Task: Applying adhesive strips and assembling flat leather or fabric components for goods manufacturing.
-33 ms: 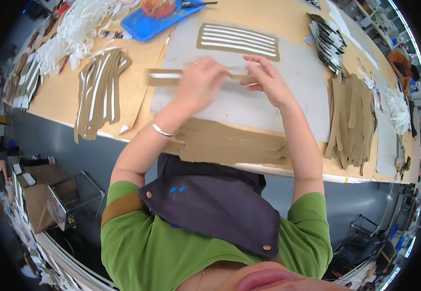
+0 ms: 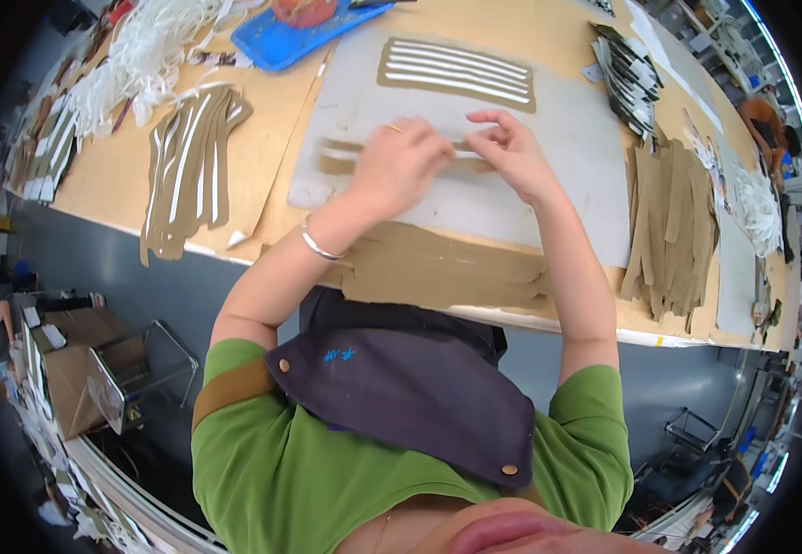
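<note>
At the left, the stack of striped strips (image 2: 196,171) hangs past the table's (image 2: 106,198) near edge, so a brush from the left forearm might drag some off. Just beyond it, the loose tape (image 2: 147,69) lies in a tangle touching or close to that stack's far end, and a pull on one could shift the other. Further right, the strip (image 2: 336,164) is over the board (image 2: 530,208), its left end blurred and seemingly unsupported; a quick move could twist it or set its white line askew. The left hand (image 2: 403,168) is bent round the strip and appears to pinch it; too hard a tug there might crease or stretch it. The right hand (image 2: 512,159) has thumb and fingers curled close together at the strip's right part, but I cannot tell whether it grips or only steadies it; a loose hold there could let that end slip. On the far side, the striped panel (image 2: 456,74) lies flat, near enough to be nudged by the fingertips. The brown stack (image 2: 442,268) at the near edge, under the forearms, could be knocked over the side. Compared with the earlier frame, the strip's left end sits further right, now over the board instead of past its left edge, and its white line there is less clear; the left hand is slightly further right; the right hand's fingers are drawn more together; the stacks and panel lie as they did.
</note>
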Demonstrator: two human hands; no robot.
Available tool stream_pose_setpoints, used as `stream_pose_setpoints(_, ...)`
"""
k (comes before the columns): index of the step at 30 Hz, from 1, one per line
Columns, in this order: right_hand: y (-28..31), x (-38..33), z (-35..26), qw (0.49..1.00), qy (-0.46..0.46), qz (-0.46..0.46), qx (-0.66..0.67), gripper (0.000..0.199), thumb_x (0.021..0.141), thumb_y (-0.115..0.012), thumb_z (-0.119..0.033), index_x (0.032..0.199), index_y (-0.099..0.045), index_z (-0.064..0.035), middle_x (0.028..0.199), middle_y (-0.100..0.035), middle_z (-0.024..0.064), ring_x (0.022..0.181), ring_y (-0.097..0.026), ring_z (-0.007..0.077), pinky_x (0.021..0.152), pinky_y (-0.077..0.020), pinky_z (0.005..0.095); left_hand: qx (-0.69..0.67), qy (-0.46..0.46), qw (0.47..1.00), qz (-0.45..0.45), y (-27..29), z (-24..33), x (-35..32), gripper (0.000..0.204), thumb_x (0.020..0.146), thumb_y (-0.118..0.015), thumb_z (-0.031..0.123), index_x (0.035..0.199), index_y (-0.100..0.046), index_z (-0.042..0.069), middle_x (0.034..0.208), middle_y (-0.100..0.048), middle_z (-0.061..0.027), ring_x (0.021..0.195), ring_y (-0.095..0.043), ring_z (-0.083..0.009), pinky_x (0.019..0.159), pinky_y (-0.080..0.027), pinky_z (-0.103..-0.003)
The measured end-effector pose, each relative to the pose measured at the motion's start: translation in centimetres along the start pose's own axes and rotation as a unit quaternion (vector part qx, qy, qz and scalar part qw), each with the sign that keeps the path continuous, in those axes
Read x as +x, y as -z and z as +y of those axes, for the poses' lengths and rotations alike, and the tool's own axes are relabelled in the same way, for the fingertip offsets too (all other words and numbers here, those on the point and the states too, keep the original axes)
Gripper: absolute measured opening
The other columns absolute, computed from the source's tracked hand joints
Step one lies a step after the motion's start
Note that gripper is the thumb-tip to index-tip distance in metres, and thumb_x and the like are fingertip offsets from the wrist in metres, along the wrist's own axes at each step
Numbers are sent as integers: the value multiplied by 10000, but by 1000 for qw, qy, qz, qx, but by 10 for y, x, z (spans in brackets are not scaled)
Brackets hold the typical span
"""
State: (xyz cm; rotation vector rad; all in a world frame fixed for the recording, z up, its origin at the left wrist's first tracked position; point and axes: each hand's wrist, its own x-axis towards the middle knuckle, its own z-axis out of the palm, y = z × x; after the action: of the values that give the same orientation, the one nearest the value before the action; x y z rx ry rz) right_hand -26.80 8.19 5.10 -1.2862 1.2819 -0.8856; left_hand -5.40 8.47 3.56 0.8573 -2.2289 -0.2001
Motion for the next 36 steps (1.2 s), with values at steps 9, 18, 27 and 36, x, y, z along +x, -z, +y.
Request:
stream_pose_setpoints(9,52,-81,34,905,-37,153,-396,254,852,-671,-106,1102,-653,-65,930,-675,81,804,-654,186,741,-527,314,-24,131,974,-183,28,-43,-33,406,763,-786,198,1128,-632,107,1172,-573,-87,1065,-563,-299,917,-476,-401)
stream_pose_setpoints(18,6,-44,38,797,306,-12,-520,288,822,-703,-143,1110,-692,-128,1108,-620,86,1010,-596,276,860,-501,382,-18,202,951,-232,46,-64,-33,437,771,-780,216,1156,-628,76,1125,-599,-110,1088,-571,-303,935,-480,-393)
stream_pose_setpoints(27,21,-71,17,847,175,8,-502,163,797,-742,-186,942,-721,-115,1018,-599,86,971,-582,297,838,-493,385,-39,152,960,-230,14,-60,-10,395,770,-783,209,1110,-640,69,1039,-620,-110,968,-610,-274,853,-498,-380)
stream_pose_setpoints(36,18,-34,-19,804,-58,-64,-589,174,782,-756,-282,894,-722,-153,1032,-641,90,959,-606,311,818,-507,410,-88,170,942,-275,11,-74,1,207,762,-784,171,902,-687,53,861,-645,-113,855,-620,-277,756,-486,-376)
